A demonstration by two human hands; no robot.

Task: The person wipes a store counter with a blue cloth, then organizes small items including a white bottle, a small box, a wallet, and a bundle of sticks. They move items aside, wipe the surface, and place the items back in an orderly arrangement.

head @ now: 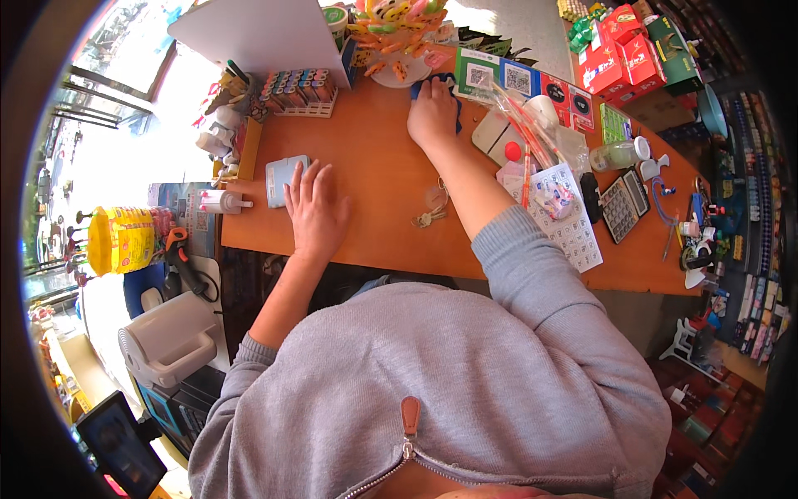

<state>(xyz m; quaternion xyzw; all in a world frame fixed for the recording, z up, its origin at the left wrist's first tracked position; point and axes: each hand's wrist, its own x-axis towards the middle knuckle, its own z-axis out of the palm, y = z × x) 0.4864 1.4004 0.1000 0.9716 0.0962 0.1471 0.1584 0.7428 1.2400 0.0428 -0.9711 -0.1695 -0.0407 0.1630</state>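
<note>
On the wooden desk (374, 143), my right hand (434, 118) presses down on a dark blue cloth (459, 112), its fingers bunched over it. Parts of the cloth stick out past the fingertips and along the hand's right side. My left hand (317, 212) lies palm down with its fingers spread. Its fingers reach over the right edge of a flat, light blue-grey case (283, 181); whether they touch it I cannot tell. A bunch of keys (430, 217) with a ring lies between my forearms.
A rack of lighters or similar small tubes (299, 93) stands at the back left. Beyond my right hand is a candy display stand (399, 68). To the right lie payment code cards (480, 72), a printed sheet (576, 234), a jar (614, 155) and a calculator (623, 203).
</note>
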